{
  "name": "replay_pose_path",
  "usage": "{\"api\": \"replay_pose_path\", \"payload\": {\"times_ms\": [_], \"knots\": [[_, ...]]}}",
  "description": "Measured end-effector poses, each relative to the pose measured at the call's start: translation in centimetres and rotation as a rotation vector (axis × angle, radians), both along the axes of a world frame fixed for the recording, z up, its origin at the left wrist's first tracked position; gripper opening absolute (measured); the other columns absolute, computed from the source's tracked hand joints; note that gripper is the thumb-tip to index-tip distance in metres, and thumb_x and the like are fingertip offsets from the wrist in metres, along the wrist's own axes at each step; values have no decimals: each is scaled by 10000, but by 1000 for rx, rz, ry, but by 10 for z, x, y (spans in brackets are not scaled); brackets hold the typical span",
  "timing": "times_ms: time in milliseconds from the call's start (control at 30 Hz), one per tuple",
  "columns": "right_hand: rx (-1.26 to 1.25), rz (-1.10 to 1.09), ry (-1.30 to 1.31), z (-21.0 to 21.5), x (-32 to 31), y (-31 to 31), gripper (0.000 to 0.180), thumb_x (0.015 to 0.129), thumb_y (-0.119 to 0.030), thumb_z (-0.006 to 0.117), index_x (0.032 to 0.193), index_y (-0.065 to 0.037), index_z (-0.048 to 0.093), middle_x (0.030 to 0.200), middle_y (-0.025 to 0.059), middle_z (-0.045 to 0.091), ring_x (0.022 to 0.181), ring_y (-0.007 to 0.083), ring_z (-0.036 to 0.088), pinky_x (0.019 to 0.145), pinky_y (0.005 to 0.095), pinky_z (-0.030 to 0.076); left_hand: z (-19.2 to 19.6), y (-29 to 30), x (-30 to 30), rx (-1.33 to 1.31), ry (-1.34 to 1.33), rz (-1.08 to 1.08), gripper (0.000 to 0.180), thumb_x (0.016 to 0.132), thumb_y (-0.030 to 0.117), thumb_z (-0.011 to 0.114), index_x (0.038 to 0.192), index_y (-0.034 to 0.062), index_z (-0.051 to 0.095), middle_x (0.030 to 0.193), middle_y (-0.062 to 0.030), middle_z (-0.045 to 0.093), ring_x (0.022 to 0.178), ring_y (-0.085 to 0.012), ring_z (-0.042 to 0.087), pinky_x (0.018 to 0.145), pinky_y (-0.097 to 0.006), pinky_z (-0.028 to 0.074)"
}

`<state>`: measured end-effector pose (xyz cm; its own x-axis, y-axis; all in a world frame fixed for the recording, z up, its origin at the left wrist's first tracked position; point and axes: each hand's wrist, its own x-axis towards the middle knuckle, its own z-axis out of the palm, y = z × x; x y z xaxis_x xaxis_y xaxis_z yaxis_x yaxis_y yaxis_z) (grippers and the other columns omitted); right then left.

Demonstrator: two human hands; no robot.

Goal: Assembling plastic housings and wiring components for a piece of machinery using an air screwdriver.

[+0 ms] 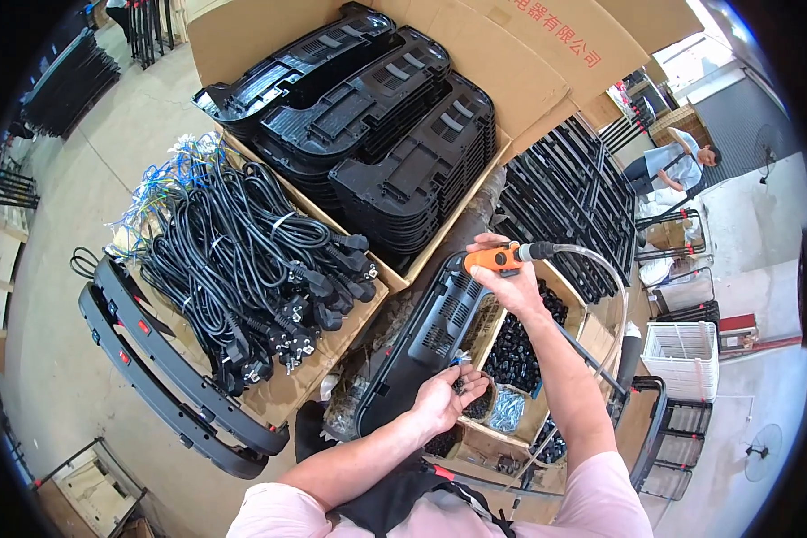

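My right hand (511, 285) is wrapped round an orange pneumatic screwdriver (493, 260), with a clear hose (592, 254) running from its back end. The tool's front end is over the far end of a long black plastic housing (402, 381) lying in front of me. Palm up beside the housing's right edge, my left hand (441, 399) has its fingers curled round a few small dark screws (462, 386). Small blue and white wire ends (461, 358) show just above that hand. The tool's tip is hidden.
A carton (462, 238) of stacked black plastic covers (412, 166) stands ahead. Bundled black power cords (233, 242) lie on cardboard at left, beside curved black frames (166, 377). At right are bins of black parts (514, 354) and silver screws (507, 408). Another person (677, 166) stands farther off.
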<state>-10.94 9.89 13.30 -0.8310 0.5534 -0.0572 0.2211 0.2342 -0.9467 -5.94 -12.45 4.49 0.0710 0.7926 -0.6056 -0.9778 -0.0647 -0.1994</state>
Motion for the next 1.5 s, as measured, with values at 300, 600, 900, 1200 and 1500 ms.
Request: {"api": "replay_pose_path", "payload": {"times_ms": [300,600,900,1200,1500], "knots": [[61,-101,64,-8,4,17,581,830,-129,880,1353,-28,648,1220,111,758,1121,182,708,1014,358,569,-11,-25,-6,15,181,-41,286,1120,207,489,1281,-6,593,1161,-136,687,1049,-266,693,948,-415,600],[25,-263,221,45,123,-13,531,869,-190,870,1339,-53,665,1205,99,771,1146,177,716,1042,353,571,0,-48,15,30,533,-388,310,1124,141,456,1332,-38,601,1233,-147,670,1147,-256,657,1061,-400,531],[-109,-541,305,44,320,-40,545,868,-89,836,1362,-12,620,1234,133,759,1150,195,714,1043,370,576,-48,-38,115,-68,668,-923,307,1118,194,546,1336,1,644,1174,-86,686,1091,-197,661,1000,-351,536],[-98,-769,347,26,464,-51,564,882,-83,808,1385,21,576,1247,185,739,1146,224,706,1040,386,557,-74,11,171,-43,1327,-1627,568,1097,394,547,1519,17,501,1391,-164,644,1230,-263,626,1032,-397,502],[-250,-874,280,-2,513,-74,568,872,-104,810,1379,-7,572,1258,151,723,1179,215,670,1048,383,539,-95,150,139,-69,2449,-1016,284,991,242,673,1244,111,669,1089,-197,701,1051,-387,692,904,-504,558]]}}
